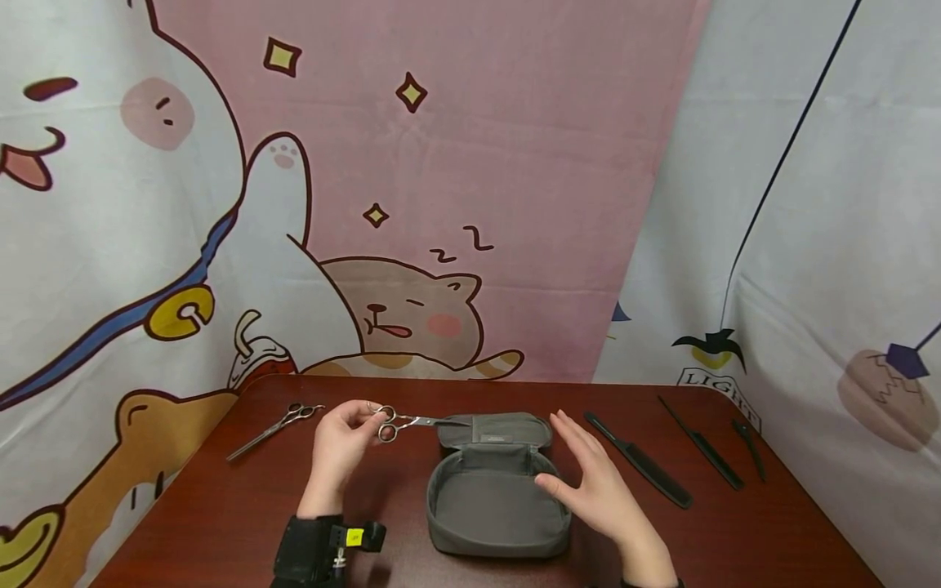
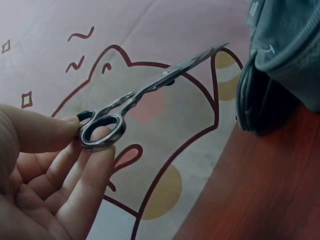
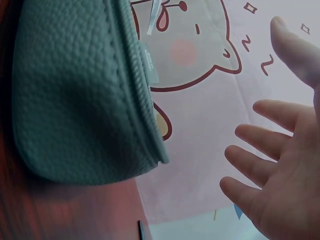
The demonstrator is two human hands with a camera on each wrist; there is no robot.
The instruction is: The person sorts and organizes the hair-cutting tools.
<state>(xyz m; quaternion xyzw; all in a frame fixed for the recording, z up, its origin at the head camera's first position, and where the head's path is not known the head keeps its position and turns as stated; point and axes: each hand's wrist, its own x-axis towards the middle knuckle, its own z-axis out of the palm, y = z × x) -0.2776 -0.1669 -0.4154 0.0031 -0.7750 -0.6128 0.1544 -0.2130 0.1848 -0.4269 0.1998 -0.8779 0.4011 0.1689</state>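
By its finger rings, my left hand (image 1: pixel 341 449) pinches a pair of metal scissors (image 2: pixel 150 89) between thumb and fingers. The blades point right, toward the raised lid of a grey zippered case (image 1: pixel 497 545). This case stands unzipped on the table, and its main compartment shows a bare grey bottom. To the right of the case is my right hand (image 1: pixel 599 490), fingers spread and holding nothing. In the right wrist view the textured side of the case (image 3: pixel 75 100) fills the left, apart from the fingers (image 3: pixel 255 160).
On the brown table (image 1: pixel 397 523), a second pair of scissors (image 1: pixel 275 426) lies at the left. At the right lie a wide black comb (image 1: pixel 647 467), a thin-tailed comb (image 1: pixel 706 449) and a small dark tool (image 1: pixel 751 451). A printed cloth (image 1: pixel 551 204) hangs behind the table.
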